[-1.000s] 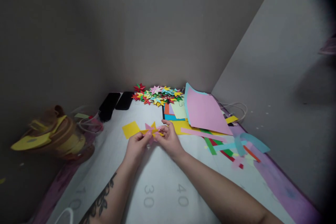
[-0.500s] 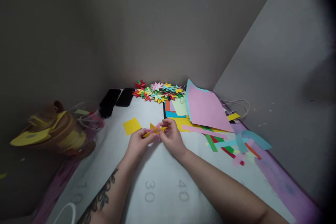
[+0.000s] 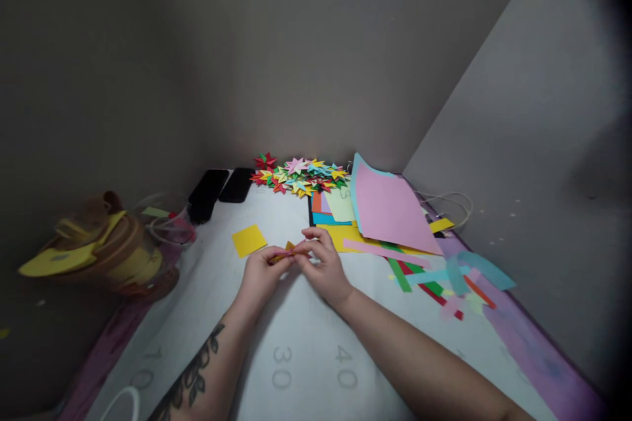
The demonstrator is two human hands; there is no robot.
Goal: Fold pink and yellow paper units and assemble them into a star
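Between the fingertips of both hands is a small folded paper star [image 3: 289,247], yellow with a little pink, mostly covered by the fingers. My left hand [image 3: 261,271] pinches its left side. My right hand [image 3: 323,264] has thumb and forefinger closed on its right side, the other fingers curled above. Just beyond my left hand a yellow paper square [image 3: 249,240] lies flat. At the back against the wall is a heap of finished paper stars [image 3: 299,174] in many colours.
Pink and blue paper sheets [image 3: 395,210] stand at the back right. Coloured paper strips [image 3: 429,283] are scattered in front of them. Two black phones [image 3: 237,185] lie at the back left, near a brown pot [image 3: 138,256] holding yellow paper. A white cable [image 3: 457,200] loops at right.
The folded star has turned between my fingers, so less of its yellow and pink points show. My right fingers have bent further over it. The view has shifted slightly.
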